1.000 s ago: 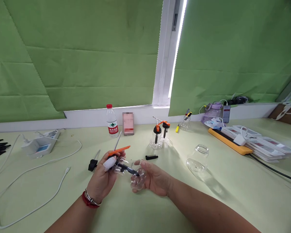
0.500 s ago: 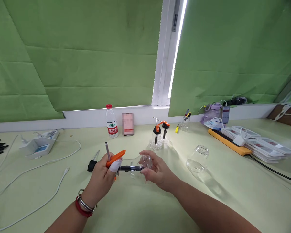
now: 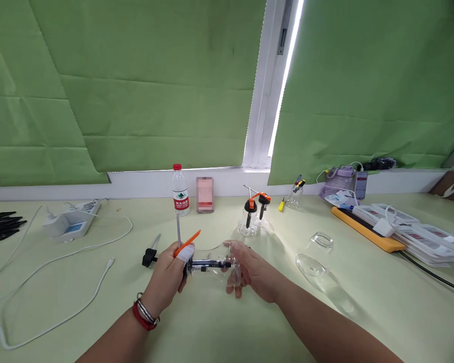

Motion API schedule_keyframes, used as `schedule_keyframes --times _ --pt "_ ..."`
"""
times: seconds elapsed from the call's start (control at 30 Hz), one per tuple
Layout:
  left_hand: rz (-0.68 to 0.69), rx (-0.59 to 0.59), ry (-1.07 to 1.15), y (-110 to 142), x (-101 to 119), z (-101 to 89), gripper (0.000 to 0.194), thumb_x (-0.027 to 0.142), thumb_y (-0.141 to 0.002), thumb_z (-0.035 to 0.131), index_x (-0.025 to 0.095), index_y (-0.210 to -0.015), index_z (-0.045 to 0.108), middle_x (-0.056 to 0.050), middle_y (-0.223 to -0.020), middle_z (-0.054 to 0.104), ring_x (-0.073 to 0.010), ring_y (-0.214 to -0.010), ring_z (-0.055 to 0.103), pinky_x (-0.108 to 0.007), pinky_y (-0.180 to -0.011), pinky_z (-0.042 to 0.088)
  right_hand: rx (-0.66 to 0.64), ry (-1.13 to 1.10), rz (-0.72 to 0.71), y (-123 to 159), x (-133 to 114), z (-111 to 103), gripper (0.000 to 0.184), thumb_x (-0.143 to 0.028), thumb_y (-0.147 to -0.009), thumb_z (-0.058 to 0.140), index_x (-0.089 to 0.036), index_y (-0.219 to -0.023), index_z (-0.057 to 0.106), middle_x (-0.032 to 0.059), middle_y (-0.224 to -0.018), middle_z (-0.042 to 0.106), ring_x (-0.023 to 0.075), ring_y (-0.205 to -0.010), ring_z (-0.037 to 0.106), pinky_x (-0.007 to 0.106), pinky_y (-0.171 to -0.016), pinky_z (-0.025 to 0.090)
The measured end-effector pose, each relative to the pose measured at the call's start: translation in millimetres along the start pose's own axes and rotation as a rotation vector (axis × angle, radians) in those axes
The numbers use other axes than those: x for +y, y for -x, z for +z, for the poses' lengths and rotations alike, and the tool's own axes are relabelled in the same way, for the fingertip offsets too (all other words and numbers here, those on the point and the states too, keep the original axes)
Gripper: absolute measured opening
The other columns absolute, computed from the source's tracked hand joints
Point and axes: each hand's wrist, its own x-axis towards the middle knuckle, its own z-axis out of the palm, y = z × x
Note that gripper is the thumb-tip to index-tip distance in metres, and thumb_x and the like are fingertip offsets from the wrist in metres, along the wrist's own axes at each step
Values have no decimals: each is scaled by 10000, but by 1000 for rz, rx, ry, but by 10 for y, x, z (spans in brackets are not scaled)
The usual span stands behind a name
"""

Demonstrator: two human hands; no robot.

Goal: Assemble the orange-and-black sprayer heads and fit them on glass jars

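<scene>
A clear bottle point(image 3: 211, 253) lies sideways in the air at the lower centre of the frame, a dark rod point(image 3: 212, 264) inside it. The left hand point(image 3: 162, 282) has its grip closed round the top end, by an orange lever point(image 3: 188, 243) and an upright metal tube point(image 3: 179, 229). The right hand point(image 3: 263, 276) curls round the smooth bottle's base. If either grip loosens, the bottle could slip and drop onto the worktop point(image 3: 219, 327). Uneven pushing could tilt the rod against the wall. Just left, a black-capped piece point(image 3: 149, 257) could be knocked by the left hand; at right of centre, a clear jar point(image 3: 313, 266) could be bumped by a wide right-arm swing.
</scene>
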Motion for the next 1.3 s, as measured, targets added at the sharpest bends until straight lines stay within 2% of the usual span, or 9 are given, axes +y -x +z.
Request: schedule_keyframes --times 0.2,0.4,0.63,0.73,0.83,0.9,1.03,1.17,1.3 --pt "-30 -72 91 -53 -47 -43 312 452 -823 487 204 -636 449 36 -492 534 -73 -273 340 -208 -317 261 124 402 -516 95 -140 -38 724 -387 -719 693 -302 -1347 344 99 -1414 319 281 -1318 279 479 -1066 274" --pt "37 -19 -22 -41 -87 -18 237 410 -790 540 210 -674 487 59 -421 482 -94 -290 396 -191 -320 254 12 -117 36 -15 15 11 603 -603 -857 387 -282 -1351 258 129 -1174 489 213 -837 627 392 -642 551" --pt "-57 -96 55 -61 -9 -38 305 462 -805 504 208 -640 463 34 -474 505 -74 -275 322 -208 -314 267 29 604 -625 80 -104 -17 596 -267 -730 702 -329 -1276 472 63 -1396 372 290 -1329 243 507 -1083 224" --pt "61 -40 -39 -32 -33 -37 260 414 -801 535 211 -656 461 42 -480 495 -89 -320 373 -205 -341 290 75 300 -354 66 -106 -39 842 -452 -681 728 -297 -1394 309 117 -1431 302 290 -1255 380 459 -974 395" --pt "226 -67 -133 12 -68 -48 192 333 -762 606 206 -673 494 42 -501 500 -97 -402 414 -196 -393 325 -31 -15 -12 51 -77 -62 727 -553 -768 597 -229 -1372 354 144 -1240 514 235 -981 594 377 -778 515" --pt "261 -105 -159 28 -68 -53 175 311 -739 633 201 -673 514 41 -511 505 -94 -427 411 -190 -407 329 -93 70 49 66 -83 -59 728 -553 -734 633 -197 -1333 422 125 -1110 596 233 -911 616 370 -757 521" --pt "111 -115 -163 19 -10 -8 240 404 -777 574 205 -672 489 65 -443 445 -86 -360 371 -190 -361 296 86 771 -334 119 -149 31 809 -423 -619 771 -189 -1322 445 140 -1228 522 304 -1104 508 444 -922 456" --pt "-121 -58 -12 -22 36 34 320 507 -793 481 208 -686 445 61 -427 471 -79 -280 314 -204 -295 268 347 1390 -863 159 -128 102 484 -118 -774 618 -137 -1244 502 128 -1134 570 293 -1152 460 484 -1008 388" --pt "-223 12 149 -102 -7 -40 317 504 -778 486 207 -686 422 31 -442 528 -61 -269 268 -207 -286 271 561 1449 -908 248 74 -91 431 -71 -791 553 -130 -1216 506 128 -1112 563 297 -1147 463 504 -994 408"
